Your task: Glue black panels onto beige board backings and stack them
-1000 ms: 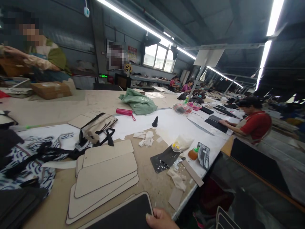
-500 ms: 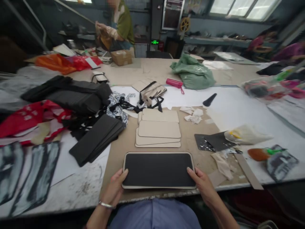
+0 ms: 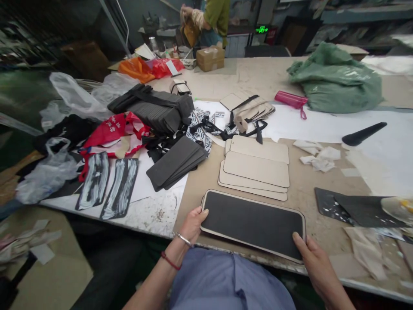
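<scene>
Head view shows the black-faced board [image 3: 253, 224] lying flat at the near edge of the bench [image 3: 193, 189], low in the centre of the frame, with the left hand [image 3: 192, 224] gripping its left end, thumb on top, and the right hand [image 3: 314, 260] pinching its lower right corner. Black facing already covers this board, while the stack of bare boards [image 3: 256, 168] just above it is uncovered. Dark pads [image 3: 177, 161] lie to the upper left, paper scraps [image 3: 318, 157] and black offcuts [image 3: 350, 204] to the right, none touching the board.
</scene>
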`<act>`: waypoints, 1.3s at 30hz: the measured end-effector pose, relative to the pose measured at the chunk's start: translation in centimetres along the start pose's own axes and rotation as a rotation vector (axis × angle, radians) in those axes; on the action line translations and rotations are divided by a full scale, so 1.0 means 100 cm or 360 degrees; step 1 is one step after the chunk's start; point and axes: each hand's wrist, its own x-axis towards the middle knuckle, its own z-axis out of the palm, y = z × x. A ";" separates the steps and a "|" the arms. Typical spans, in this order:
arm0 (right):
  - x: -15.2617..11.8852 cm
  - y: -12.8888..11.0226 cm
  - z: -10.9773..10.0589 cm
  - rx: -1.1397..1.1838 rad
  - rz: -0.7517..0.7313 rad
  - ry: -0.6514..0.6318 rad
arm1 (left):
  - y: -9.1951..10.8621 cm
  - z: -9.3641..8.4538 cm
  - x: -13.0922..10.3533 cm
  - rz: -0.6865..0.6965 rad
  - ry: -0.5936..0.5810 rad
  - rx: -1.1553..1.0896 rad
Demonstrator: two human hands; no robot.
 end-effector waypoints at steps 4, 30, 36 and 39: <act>-0.001 -0.004 0.004 -0.0088 0.0012 0.0030 | 0.002 -0.003 0.002 0.0003 0.0036 0.0029; -0.015 -0.022 0.011 0.0740 0.0286 -0.0292 | 0.004 -0.009 0.005 -0.0070 0.0067 0.0170; -0.012 -0.028 -0.001 0.0398 0.0048 -0.0292 | 0.012 -0.004 -0.010 -0.0229 0.0021 0.0025; -0.014 -0.042 -0.011 0.0137 -0.0128 -0.0279 | 0.010 -0.004 -0.013 -0.0231 0.0063 -0.0126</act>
